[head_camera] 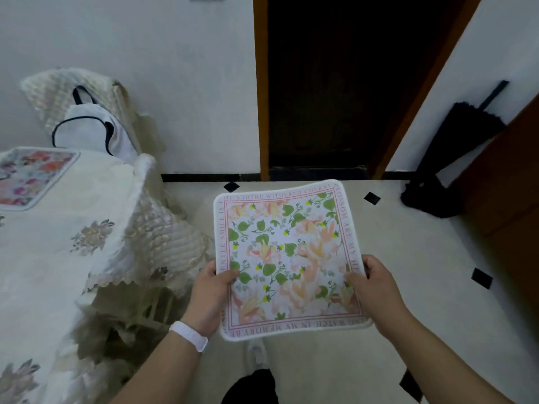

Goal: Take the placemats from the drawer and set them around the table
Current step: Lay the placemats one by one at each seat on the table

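Pale tiled floor [408, 287] w/ small black diamond insets, white walls, dark open doorway [335, 83] in a wood frame straight ahead. Black folded umbrella [455, 147] leans against the wall at right, tip end on the floor.

Table [43, 258] at left, covered by a cream embroidered cloth w/ scalloped edge hanging over the corner. One floral placemat [32, 176] (pink/orange blooms) lies flat on the tabletop near the far edge, partly cut off by the frame. Chair [87, 94] w/ quilted cover stands beyond the table against the wall; white bag [87, 129] w/ dark trim rests on it.

Second placemat [288, 258], square, white border, green leaves and peach flowers, red lettering round the margin, is held in mid-air above the floor, to the right of the table corner and apart from it. Approx. level, printed side up.

Left hand [210, 295]: closed on the mat's left edge, thumb on top, fingers under. White band [189, 335] on that wrist.

Right hand [376, 287]: closed on the mat's right edge, thumb on top, fingers beneath.

Pale shoe [256, 354] and dark trouser leg visible below the mat. Drawer not seen.
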